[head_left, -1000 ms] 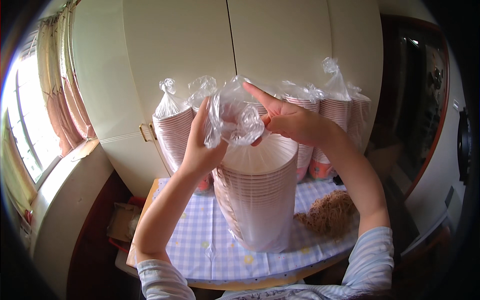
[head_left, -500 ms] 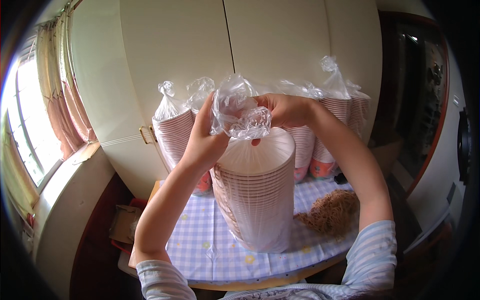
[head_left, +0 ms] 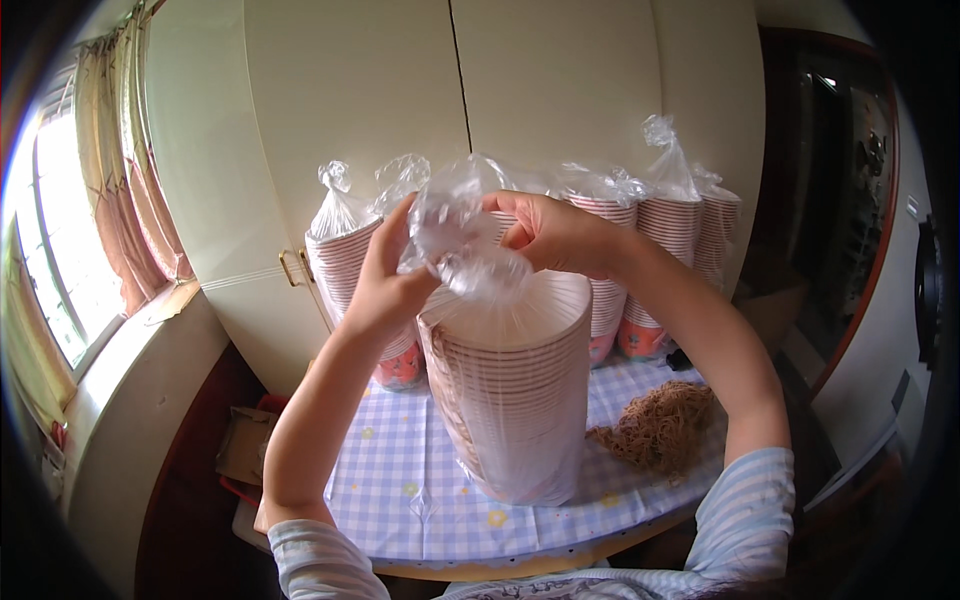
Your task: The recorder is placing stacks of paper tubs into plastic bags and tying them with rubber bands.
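A tall stack of white paper tubs (head_left: 510, 400) stands upright on the table in front of me, inside a clear plastic bag (head_left: 485, 275). The gathered mouth of that bag is bunched up above the top tub. My left hand (head_left: 392, 270) grips the bunched plastic from the left, its fingertips partly hidden behind the film. On the other side my right hand (head_left: 560, 232) has its fingers curled and pinched at the plastic. The bunched plastic is slightly blurred between the two hands.
Bagged tub stacks (head_left: 345, 265) line the back of the table, more of them (head_left: 668, 245) at the right. A tangled heap of brown strings (head_left: 658, 425) lies on the checked tablecloth (head_left: 385, 500). Behind rise pale cabinet doors (head_left: 350, 90); a cardboard box (head_left: 245, 445) sits low at left.
Both hands have shifted slightly left with the bunched plastic. The right hand's fingers have curled in more, and the bag's neck looks drawn tighter. The stack stays in place.
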Available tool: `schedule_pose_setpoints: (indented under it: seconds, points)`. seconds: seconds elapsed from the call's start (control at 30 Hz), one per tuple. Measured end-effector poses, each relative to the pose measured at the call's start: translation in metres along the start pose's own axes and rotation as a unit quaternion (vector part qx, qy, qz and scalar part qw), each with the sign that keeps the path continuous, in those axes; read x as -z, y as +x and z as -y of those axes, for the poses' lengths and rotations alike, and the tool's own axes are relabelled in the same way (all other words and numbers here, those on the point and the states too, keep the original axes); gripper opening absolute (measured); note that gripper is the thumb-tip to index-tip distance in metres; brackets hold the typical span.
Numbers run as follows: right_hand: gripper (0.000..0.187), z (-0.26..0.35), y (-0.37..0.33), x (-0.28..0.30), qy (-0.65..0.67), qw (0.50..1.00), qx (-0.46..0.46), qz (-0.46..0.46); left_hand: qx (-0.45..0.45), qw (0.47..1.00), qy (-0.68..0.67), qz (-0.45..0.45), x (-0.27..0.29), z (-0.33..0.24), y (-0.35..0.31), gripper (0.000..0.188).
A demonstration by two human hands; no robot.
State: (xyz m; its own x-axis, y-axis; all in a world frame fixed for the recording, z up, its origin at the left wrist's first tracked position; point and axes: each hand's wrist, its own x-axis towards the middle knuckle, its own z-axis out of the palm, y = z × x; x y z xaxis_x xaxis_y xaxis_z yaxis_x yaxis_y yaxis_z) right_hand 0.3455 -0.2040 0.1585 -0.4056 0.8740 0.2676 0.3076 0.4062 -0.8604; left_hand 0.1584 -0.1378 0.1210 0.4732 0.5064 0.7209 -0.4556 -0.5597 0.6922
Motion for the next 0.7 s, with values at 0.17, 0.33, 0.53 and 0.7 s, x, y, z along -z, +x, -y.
schedule_pose_setpoints:
  seconds: [0.17, 0.33, 0.53, 0.7]
  points:
    - [0.055, 0.021, -0.011, -0.016, -0.132, 0.987, -0.052, -0.081, -0.079, 0.959, -0.065, 0.263, 0.024, -0.017, 0.011, 0.046]
    - [0.045, 0.033, -0.009, -0.025, -0.416, 0.904, -0.038, -0.093, -0.068, 0.934, 0.322, 0.138, 0.006, -0.041, 0.017, 0.015]
    - [0.045, 0.025, -0.007, -0.015, -0.154, 0.984, -0.067, -0.061, -0.218, 0.847, 0.409, 0.261, -0.006, -0.030, 0.020, 0.018]
    - [0.044, 0.012, -0.002, -0.010, 0.039, 0.995, 0.005, -0.094, -0.215, 0.853, 0.405, 0.251, 0.001, -0.023, 0.020, 0.022]
